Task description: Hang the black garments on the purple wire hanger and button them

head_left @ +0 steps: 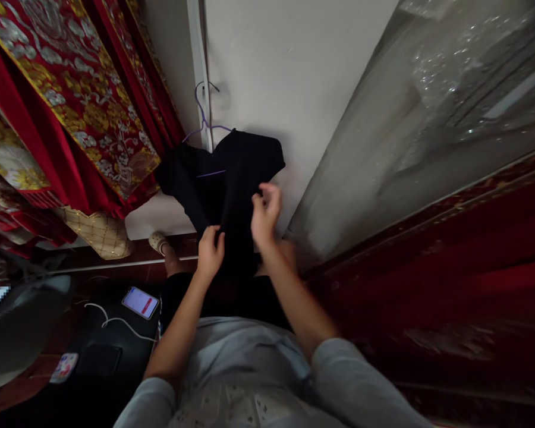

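A black garment [223, 178] hangs on a purple wire hanger [204, 119] hooked on the white door frame ahead. My left hand [210, 252] is closed on the garment's lower edge, pinching the dark cloth. My right hand [265, 214] is raised at the garment's right side, its fingers curled against the fabric; I cannot make out whether cloth is in them. Both forearms reach up from grey sleeves.
Red and gold embroidered cloth [71, 89] hangs at the left. A glossy dark red cabinet [428, 267] fills the right. Below left, a lit phone [140, 302] with a white cable [111, 321] lies on a dark surface. A beige sandalled foot [159, 242] shows on the floor.
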The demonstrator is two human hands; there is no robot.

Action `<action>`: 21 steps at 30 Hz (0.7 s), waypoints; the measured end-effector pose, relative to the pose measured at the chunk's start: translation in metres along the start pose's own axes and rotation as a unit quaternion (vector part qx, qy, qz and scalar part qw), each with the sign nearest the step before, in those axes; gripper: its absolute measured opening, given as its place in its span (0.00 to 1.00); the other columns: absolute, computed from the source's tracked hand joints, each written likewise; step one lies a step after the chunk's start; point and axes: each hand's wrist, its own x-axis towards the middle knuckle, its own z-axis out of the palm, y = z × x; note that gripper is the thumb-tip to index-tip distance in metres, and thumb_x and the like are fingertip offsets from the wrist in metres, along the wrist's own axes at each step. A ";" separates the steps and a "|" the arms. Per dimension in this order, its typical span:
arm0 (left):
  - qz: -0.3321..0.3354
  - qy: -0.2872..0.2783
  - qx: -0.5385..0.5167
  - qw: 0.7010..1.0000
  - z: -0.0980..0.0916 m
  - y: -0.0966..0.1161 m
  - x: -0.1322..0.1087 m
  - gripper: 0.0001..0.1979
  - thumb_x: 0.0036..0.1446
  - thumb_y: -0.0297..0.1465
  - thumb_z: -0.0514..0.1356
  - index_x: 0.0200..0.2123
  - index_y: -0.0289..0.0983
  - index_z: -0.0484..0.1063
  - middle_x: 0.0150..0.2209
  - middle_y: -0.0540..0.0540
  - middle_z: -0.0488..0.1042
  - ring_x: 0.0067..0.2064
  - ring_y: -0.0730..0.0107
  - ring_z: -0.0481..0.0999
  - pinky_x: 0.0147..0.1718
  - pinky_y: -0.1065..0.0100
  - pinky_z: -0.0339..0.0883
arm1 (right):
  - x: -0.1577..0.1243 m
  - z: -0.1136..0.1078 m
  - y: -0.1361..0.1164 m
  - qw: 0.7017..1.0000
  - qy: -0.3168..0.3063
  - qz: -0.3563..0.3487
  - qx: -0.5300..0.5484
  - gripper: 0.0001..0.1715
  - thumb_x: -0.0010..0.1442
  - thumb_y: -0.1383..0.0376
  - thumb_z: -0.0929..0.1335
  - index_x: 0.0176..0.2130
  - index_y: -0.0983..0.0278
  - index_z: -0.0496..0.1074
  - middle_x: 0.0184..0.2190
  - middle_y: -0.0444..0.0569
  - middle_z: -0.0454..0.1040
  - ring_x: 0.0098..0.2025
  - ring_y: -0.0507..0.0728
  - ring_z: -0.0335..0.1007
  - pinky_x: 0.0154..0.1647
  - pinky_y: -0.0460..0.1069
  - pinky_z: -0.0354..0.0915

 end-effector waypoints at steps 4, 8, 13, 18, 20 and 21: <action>-0.047 0.024 -0.068 0.996 -0.010 0.028 -0.011 0.14 0.70 0.30 0.55 0.58 0.41 0.68 0.46 0.42 0.76 0.47 0.62 0.79 0.50 0.62 0.73 | -0.119 0.000 -0.031 0.994 -0.085 0.037 0.058 0.09 0.66 0.60 0.64 0.44 0.57 0.71 0.44 0.52 0.74 0.49 0.62 0.73 0.53 0.60 0.71; -0.132 0.097 -0.140 0.976 -0.017 0.043 -0.019 0.27 0.66 0.30 0.60 0.65 0.44 0.58 0.43 0.45 0.75 0.44 0.66 0.80 0.47 0.65 0.76 | -0.136 -0.003 -0.045 0.985 -0.142 0.067 0.074 0.10 0.66 0.58 0.65 0.45 0.56 0.73 0.44 0.53 0.76 0.49 0.63 0.74 0.53 0.60 0.72; -0.155 0.156 -0.203 0.954 -0.015 0.055 -0.021 0.07 0.65 0.34 0.64 0.43 0.37 0.72 0.39 0.44 0.78 0.41 0.67 0.80 0.44 0.67 0.76 | -0.110 -0.011 -0.052 0.968 -0.205 0.090 0.112 0.09 0.64 0.57 0.69 0.43 0.58 0.73 0.39 0.51 0.77 0.43 0.61 0.76 0.47 0.56 0.75; -0.114 0.143 -0.144 0.972 -0.023 0.054 -0.013 0.09 0.68 0.37 0.62 0.39 0.37 0.76 0.36 0.45 0.79 0.38 0.66 0.80 0.40 0.68 0.74 | -0.109 -0.017 -0.055 0.960 -0.235 0.101 0.116 0.12 0.62 0.56 0.72 0.42 0.59 0.72 0.36 0.50 0.77 0.38 0.58 0.78 0.38 0.53 0.76; -0.065 0.087 -0.083 0.991 -0.032 0.053 -0.002 0.09 0.70 0.36 0.59 0.40 0.38 0.76 0.37 0.45 0.80 0.38 0.66 0.81 0.41 0.67 0.74 | -0.105 -0.019 -0.055 0.957 -0.237 0.128 0.110 0.13 0.62 0.54 0.72 0.40 0.59 0.71 0.33 0.48 0.76 0.33 0.57 0.77 0.31 0.51 0.74; -0.029 0.041 -0.050 0.998 -0.038 0.054 0.006 0.09 0.71 0.35 0.58 0.41 0.38 0.76 0.38 0.44 0.81 0.39 0.66 0.81 0.42 0.67 0.74 | -0.101 -0.020 -0.055 0.957 -0.231 0.143 0.105 0.13 0.62 0.53 0.72 0.38 0.60 0.71 0.31 0.47 0.76 0.30 0.56 0.76 0.28 0.50 0.72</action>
